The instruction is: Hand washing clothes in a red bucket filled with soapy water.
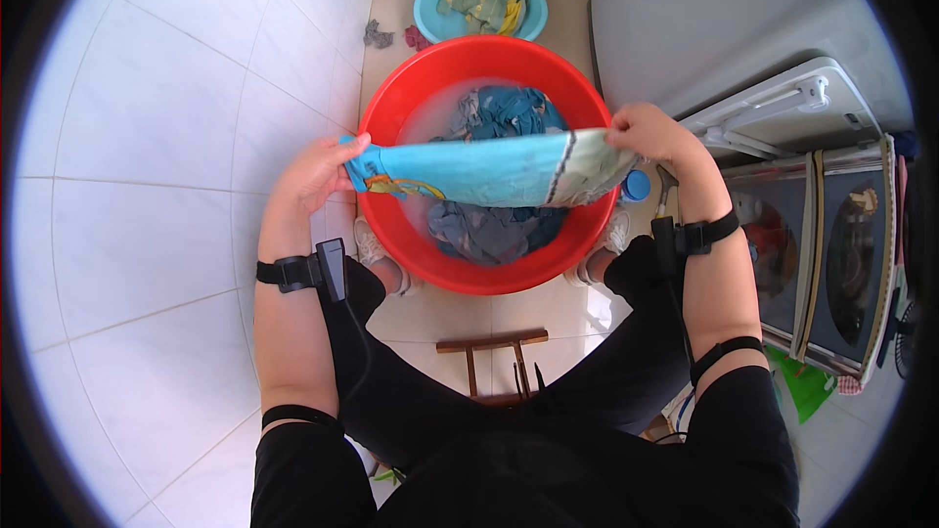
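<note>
A light blue cloth (pixel 469 171) with a pale green end, a dark stripe and an orange print is stretched level between my two hands. My left hand (pixel 318 171) pinches its left end, and my right hand (pixel 646 132) grips the right end. Beneath it stands a large red basin (pixel 411 83) of cloudy water, holding grey-blue clothes (pixel 489 235) and teal clothes (pixel 518 108); the cloth hides part of them.
Behind is a cyan basin (pixel 430 20) with yellow-green cloth. My feet flank the red basin. A tiled wall (pixel 147 186) runs left; a grey appliance (pixel 685 10), metal cabinet (pixel 782 264) and blue jar (pixel 635 186) line the right. A wooden stool (pixel 494 337) sits below.
</note>
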The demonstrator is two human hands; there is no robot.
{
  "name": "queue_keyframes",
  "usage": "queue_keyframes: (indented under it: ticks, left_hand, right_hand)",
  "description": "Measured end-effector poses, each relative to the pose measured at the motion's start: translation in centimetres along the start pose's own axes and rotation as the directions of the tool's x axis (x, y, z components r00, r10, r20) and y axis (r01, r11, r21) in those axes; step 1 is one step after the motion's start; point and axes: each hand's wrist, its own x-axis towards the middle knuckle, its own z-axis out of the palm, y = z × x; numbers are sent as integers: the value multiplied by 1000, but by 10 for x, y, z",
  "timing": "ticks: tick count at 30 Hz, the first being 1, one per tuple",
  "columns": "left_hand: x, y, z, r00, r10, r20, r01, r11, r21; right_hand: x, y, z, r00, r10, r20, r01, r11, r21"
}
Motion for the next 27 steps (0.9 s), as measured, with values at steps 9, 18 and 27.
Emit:
queue_keyframes:
  ticks: [9,18,27]
  left_hand:
    - [90,-28,16,913,180,-365,-334,843,-421]
    - [100,-9,55,918,198,-345,-317,888,-332]
    - [150,4,105,951,196,-237,-258,928,-267]
  right_hand:
    - [85,39,33,726,111,-678,147,939,310]
    - [57,197,73,913,389,-122,-310,856,413]
    - [89,402,179,773,588,-238,-586,805,88]
